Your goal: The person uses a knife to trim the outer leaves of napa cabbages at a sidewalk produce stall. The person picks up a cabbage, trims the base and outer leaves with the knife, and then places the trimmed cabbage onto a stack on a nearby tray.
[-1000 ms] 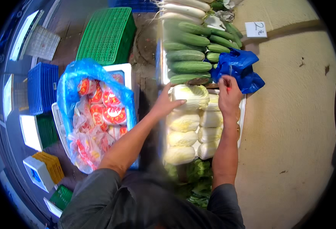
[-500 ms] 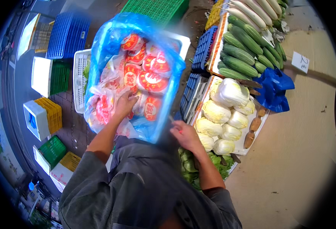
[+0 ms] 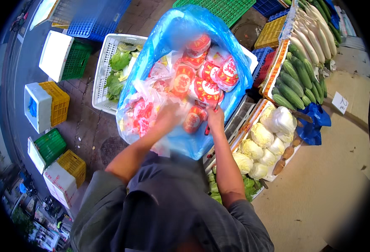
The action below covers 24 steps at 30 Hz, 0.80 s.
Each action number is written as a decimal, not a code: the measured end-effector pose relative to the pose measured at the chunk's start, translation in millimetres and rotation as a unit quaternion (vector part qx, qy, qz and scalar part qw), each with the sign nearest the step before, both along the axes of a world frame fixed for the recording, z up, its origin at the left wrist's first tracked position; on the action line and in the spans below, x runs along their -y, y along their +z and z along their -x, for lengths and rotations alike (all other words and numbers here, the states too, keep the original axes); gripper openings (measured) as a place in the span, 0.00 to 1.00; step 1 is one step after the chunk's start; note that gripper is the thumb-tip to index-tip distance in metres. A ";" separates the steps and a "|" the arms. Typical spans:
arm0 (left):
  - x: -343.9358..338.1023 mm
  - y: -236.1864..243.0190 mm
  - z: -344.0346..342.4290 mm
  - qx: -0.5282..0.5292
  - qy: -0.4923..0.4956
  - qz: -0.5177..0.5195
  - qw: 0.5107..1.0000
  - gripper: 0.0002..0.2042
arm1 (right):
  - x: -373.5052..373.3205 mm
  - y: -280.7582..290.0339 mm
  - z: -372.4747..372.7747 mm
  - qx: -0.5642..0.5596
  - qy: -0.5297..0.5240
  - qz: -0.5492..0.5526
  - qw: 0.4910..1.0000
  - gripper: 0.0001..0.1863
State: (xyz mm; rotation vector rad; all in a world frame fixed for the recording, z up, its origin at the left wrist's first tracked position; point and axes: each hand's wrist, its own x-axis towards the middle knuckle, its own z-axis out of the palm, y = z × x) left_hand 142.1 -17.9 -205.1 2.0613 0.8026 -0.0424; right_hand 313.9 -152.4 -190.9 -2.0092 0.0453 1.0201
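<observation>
My right hand (image 3: pixel 215 119) is closed around what looks like a small knife (image 3: pixel 207 129) with a red handle, its thin blade pointing away from me. It hovers over the right side of a container lined with a blue plastic bag (image 3: pixel 185 19). Inside lie several rounded packages (image 3: pixel 206 91) in red-and-white printed wrapping, their contents hidden. My left hand (image 3: pixel 168 116) is over the near packages, smeared by motion, so its fingers cannot be made out. Beside it, crumpled clear and red plastic wrapping (image 3: pixel 140 111) fills the bag's left part.
A white basket (image 3: pixel 105 103) of leafy greens stands left of the bag. To the right are Chinese cabbages (image 3: pixel 262 135), cucumbers (image 3: pixel 292 85) and white radishes (image 3: pixel 313 40) on trays. Blue, green and yellow crates stand around; a blue bag (image 3: pixel 314 126) lies by the cabbages.
My right hand has moved from beside the container to over the packages, with the knife. My left hand has shifted and is blurred. The view has turned, so the surroundings sit differently.
</observation>
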 end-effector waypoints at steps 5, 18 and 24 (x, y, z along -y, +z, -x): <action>7.5 10.3 -56.5 0.011 -0.018 0.125 0.992 0.23 | -17.6 25.1 4.3 -0.054 -0.136 -0.048 0.988 0.12; -2.5 -20.6 -121.5 -0.059 -0.220 -0.185 0.956 0.40 | 50.0 61.3 76.5 -0.138 -0.116 0.015 0.984 0.18; -5.5 -49.6 -118.2 0.017 -0.292 -0.190 0.937 0.38 | 59.9 69.2 75.9 -0.137 -0.119 -0.002 0.983 0.16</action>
